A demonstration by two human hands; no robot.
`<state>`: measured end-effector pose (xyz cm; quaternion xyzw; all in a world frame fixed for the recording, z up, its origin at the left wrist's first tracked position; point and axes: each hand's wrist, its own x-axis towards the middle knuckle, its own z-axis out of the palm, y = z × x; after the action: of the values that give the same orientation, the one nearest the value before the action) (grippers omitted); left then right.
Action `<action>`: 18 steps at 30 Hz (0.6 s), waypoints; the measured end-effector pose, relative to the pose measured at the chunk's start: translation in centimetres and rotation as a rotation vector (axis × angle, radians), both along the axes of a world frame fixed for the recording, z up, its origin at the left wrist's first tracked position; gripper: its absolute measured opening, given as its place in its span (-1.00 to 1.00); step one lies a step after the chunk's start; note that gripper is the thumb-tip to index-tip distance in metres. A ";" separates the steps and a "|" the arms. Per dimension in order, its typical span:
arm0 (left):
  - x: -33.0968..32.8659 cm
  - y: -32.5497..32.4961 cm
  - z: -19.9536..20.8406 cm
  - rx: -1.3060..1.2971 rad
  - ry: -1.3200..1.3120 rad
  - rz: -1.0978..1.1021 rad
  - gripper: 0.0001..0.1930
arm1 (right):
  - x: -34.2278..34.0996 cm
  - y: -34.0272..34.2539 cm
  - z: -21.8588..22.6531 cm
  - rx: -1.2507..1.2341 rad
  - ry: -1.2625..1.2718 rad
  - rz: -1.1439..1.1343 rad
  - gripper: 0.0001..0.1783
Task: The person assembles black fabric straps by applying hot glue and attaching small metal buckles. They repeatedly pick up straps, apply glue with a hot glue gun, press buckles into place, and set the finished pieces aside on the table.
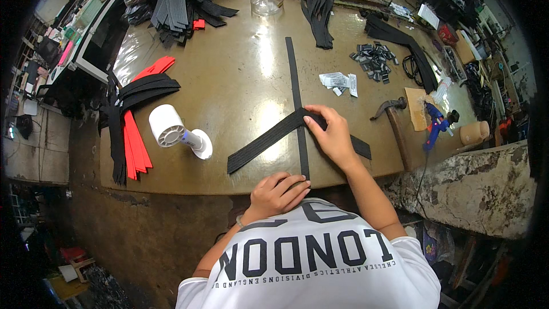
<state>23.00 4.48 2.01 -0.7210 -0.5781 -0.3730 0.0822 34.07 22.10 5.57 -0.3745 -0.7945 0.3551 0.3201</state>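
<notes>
A wide, ribbed black webbing strap (pixel 260 144) lies bent at an angle on the table, its peak pointing away from me. My right hand (pixel 330 135) grips it just right of the bend, thumb and forefinger on its upper edge. Its other end (pixel 361 147) shows beyond my right wrist. Under the bend runs a narrow black strip (pixel 292 71), straight from the far side to the near table edge. There my left hand (pixel 280 193) has its fingers curled together over the strip's near end; the thumb is hidden.
A white handheld fan (pixel 167 126) stands left, beside black and red straps (pixel 134 143). Further back are a black strap pile (pixel 189 3), a clear round container (pixel 267 3) and small buckles (pixel 374 62). A hammer (pixel 394 131) and blue glue gun (pixel 437 123) lie right.
</notes>
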 end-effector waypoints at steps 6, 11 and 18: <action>0.1 0.0 -0.1 -0.003 0.006 0.003 -0.77 | 0.5 -0.7 -1.7 0.038 0.023 -0.007 -0.76; 0.1 0.0 0.3 -0.030 -0.009 0.005 -0.76 | 0.3 -1.1 -2.0 0.102 0.017 -0.013 -0.75; -1.2 1.1 4.1 -0.327 -0.161 -0.209 -0.80 | 0.2 -1.2 -1.7 0.226 -0.121 0.011 -0.73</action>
<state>21.76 5.60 6.09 -0.7487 -0.5576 -0.3372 -0.1214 34.29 20.89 3.91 -0.3526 -0.8492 0.2418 0.3099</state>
